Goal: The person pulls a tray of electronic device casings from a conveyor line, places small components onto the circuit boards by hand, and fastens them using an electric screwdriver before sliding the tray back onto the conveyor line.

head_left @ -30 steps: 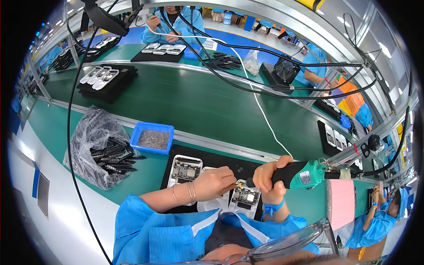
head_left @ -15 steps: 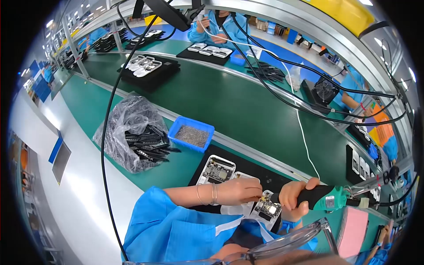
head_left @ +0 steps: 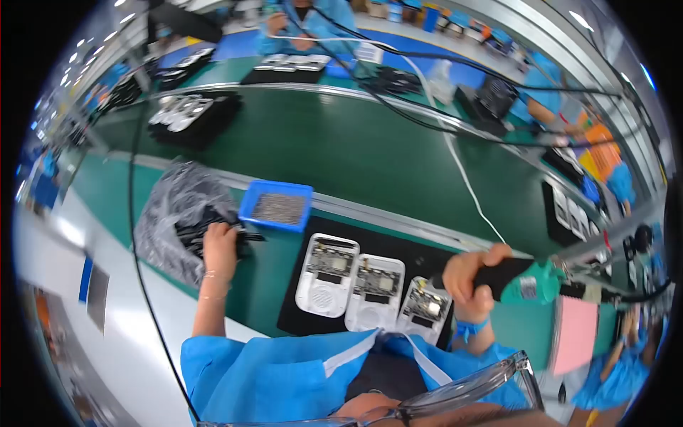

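Near a green belt (head_left: 320,156), right fingers (head_left: 461,279) grip a power driver (head_left: 523,282), label (head_left: 528,287) unreadable; left fingers (head_left: 219,230) meet black strips (head_left: 191,235), hold unclear.

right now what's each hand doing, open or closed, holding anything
Left hand: at the dark strips in the plastic bag; grip can't be told.
Right hand: closed around the green and black power screwdriver.

- The room is bright, with white lamps (head_left: 581,20) near 2 o'clock.
- Glare lies on the white surface (head_left: 71,231) at 9 o'clock.
- Motion blur softens the driver (head_left: 528,285) and the cables (head_left: 461,171).
- The rails (head_left: 377,220) bend from wide-lens distortion.
- Black rim surrounds the round view.
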`<state>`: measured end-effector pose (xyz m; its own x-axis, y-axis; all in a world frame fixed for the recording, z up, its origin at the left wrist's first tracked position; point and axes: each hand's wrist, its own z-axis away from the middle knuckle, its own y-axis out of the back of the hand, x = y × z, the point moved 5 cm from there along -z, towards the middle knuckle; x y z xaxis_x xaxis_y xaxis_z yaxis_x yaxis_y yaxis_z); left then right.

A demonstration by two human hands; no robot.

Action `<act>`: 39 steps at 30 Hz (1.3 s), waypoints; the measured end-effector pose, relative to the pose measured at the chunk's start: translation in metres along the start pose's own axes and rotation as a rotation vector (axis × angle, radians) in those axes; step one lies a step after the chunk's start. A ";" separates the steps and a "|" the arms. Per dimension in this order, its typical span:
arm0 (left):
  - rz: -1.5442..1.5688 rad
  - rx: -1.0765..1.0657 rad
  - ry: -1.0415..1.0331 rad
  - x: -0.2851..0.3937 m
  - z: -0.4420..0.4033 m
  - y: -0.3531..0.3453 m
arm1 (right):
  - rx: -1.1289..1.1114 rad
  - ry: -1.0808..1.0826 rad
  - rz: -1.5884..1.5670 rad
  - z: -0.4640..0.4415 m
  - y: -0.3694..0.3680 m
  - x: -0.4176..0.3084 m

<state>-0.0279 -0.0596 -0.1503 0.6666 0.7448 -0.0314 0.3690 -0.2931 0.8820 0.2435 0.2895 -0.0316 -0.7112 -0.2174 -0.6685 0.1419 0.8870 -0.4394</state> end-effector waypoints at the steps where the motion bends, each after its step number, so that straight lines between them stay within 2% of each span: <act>1: -0.023 -0.010 -0.055 0.004 -0.003 0.002 | 0.023 0.012 0.032 -0.003 -0.001 0.001; 5: 0.105 0.098 0.031 -0.003 0.003 0.004 | 0.056 -0.071 0.039 -0.002 0.021 0.010; 6: 0.254 0.022 0.170 -0.006 0.005 0.009 | 0.057 -0.077 0.059 -0.003 0.025 0.012; 7: 0.231 0.096 0.184 -0.002 0.004 0.018 | 0.060 -0.087 0.078 -0.004 0.028 0.014; 10: 0.493 0.319 0.142 0.021 -0.009 0.046 | 0.063 -0.110 0.013 -0.006 0.033 0.023; 13: 1.268 0.184 0.392 0.044 -0.025 0.031 | 0.021 -0.092 -0.017 -0.007 0.037 0.031; 15: 1.707 0.026 0.437 0.092 -0.040 0.024 | 0.050 -0.115 -0.021 -0.008 0.036 0.035; 18: 1.914 -0.303 0.349 0.161 -0.055 0.013 | 0.040 -0.141 -0.014 -0.007 0.039 0.042; 19: 1.769 -0.422 0.313 0.177 -0.056 0.008 | 0.044 -0.155 -0.010 -0.008 0.039 0.043; 20: 1.518 -0.518 0.169 0.194 -0.058 0.009 | 0.051 -0.172 -0.008 -0.009 0.038 0.045; 21: 1.268 -0.459 -0.069 0.215 -0.064 0.021 | 0.055 -0.190 -0.007 -0.010 0.037 0.046; 23: 0.958 -0.267 -0.434 0.247 -0.063 0.027 | 0.054 -0.213 0.017 -0.012 0.034 0.048; 29: 0.910 -0.210 -0.598 0.281 -0.060 0.003 | 0.057 -0.232 0.065 -0.012 0.039 0.058; 35: 0.823 -0.188 -0.655 0.292 -0.057 -0.005 | 0.055 -0.227 0.094 -0.012 0.040 0.065; 39: 0.867 -0.239 -0.584 0.293 -0.054 -0.012 | -0.021 -0.226 0.207 -0.012 0.041 0.071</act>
<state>0.1279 0.1945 -0.1441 0.8704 -0.0816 0.4856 -0.4732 -0.4118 0.7788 0.1903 0.3151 -0.0899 -0.4970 -0.1146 -0.8602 0.2520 0.9295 -0.2694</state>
